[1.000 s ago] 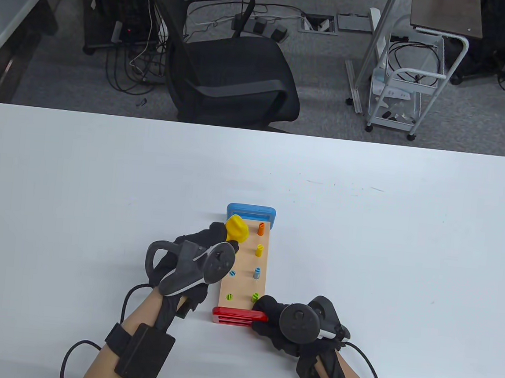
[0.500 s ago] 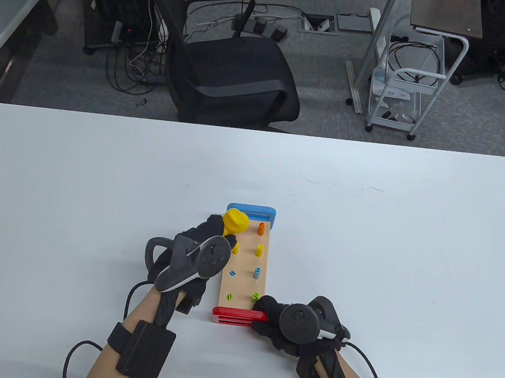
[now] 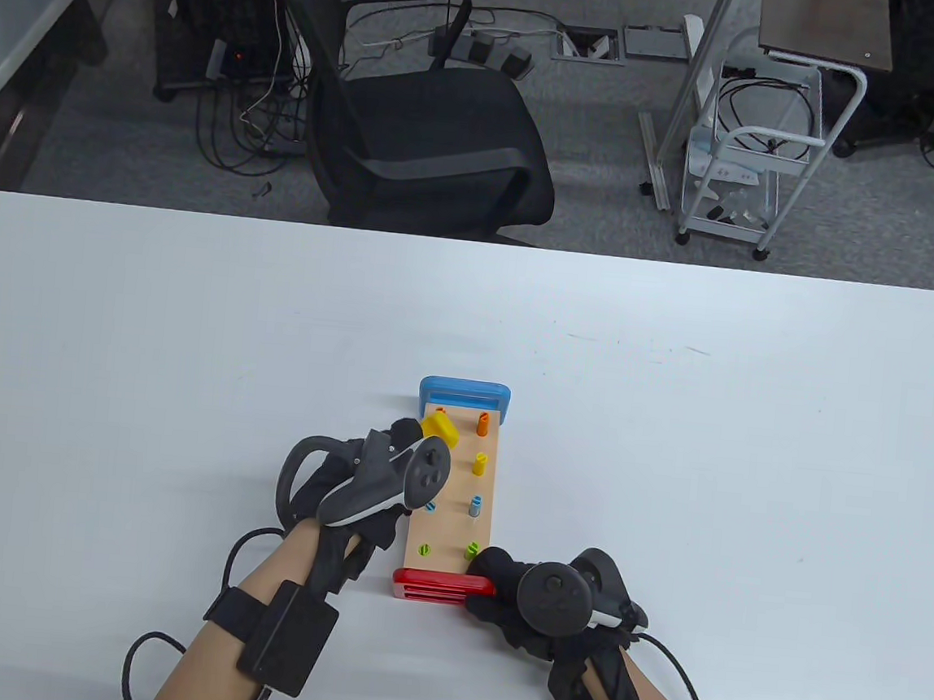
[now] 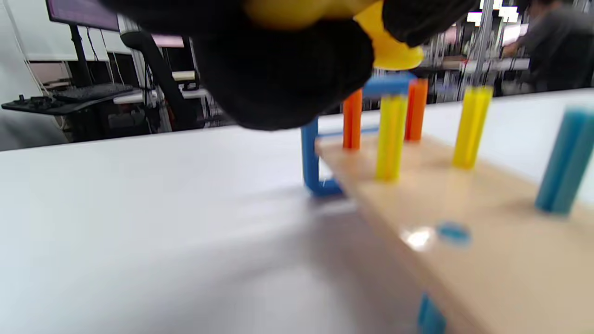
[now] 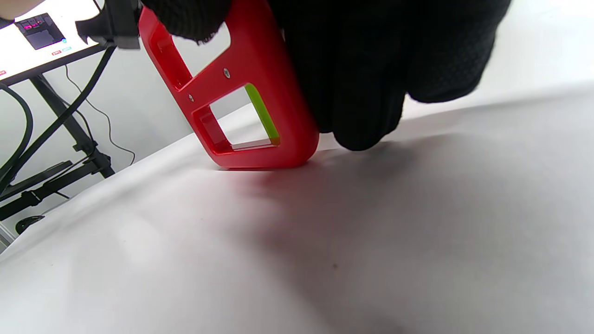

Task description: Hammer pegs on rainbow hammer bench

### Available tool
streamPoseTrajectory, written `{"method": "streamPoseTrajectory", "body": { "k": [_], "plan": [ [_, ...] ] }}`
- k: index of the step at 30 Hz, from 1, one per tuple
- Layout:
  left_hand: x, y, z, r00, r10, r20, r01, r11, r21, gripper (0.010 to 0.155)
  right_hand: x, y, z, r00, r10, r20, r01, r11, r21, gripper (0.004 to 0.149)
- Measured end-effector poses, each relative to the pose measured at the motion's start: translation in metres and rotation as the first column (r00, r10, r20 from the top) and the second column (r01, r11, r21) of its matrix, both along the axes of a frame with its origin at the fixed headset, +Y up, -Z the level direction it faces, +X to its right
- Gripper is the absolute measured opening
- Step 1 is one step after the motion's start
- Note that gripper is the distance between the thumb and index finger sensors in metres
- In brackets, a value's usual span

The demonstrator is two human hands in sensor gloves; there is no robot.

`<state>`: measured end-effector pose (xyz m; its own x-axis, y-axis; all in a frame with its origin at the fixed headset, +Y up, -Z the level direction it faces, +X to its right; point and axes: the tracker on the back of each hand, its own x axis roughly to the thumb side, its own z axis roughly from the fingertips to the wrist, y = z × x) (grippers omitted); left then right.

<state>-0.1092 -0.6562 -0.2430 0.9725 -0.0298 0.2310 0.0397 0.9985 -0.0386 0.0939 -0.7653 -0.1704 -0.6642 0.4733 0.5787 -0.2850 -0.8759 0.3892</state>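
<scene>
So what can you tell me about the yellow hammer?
The yellow plastic toy hammer is gripped by the left hand in a black glove, so its handle is mostly hidden. Its rounded head pokes out past the fingers, tilted, above the left row of the wooden peg bench, close over the yellow peg there. In the left wrist view the head's flared end hangs just above that peg's top; whether it touches is unclear.

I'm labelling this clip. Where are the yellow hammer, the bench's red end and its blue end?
yellow hammer (image 3: 439, 428), table view, on its head.
red end (image 3: 438, 587), table view, on its top edge.
blue end (image 3: 464, 391), table view, on its top edge.
</scene>
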Motion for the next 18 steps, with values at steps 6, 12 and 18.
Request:
{"method": "streamPoseTrajectory", "body": {
  "k": [6, 12, 18],
  "plan": [
    [0.0, -0.022, -0.006, 0.991, -0.137, 0.003, 0.135, 0.969, -0.209, 0.061, -0.001, 0.0, 0.0, 1.0, 0.005, 0.003, -0.005, 1.0, 0.006, 0.052],
    [0.008, -0.024, -0.002, 0.986, -0.163, -0.033, 0.161, 0.985, -0.057, 0.056, -0.001, 0.0, 0.0, 1.0, 0.001, 0.002, -0.001, 1.0, 0.002, 0.052],
    [0.007, -0.017, -0.002, 0.977, -0.206, -0.052, 0.2, 0.974, -0.102, 0.056, -0.001, 0.0, 0.0, 1.0, 0.003, 0.003, -0.003, 1.0, 0.005, 0.052]
  ]
}}
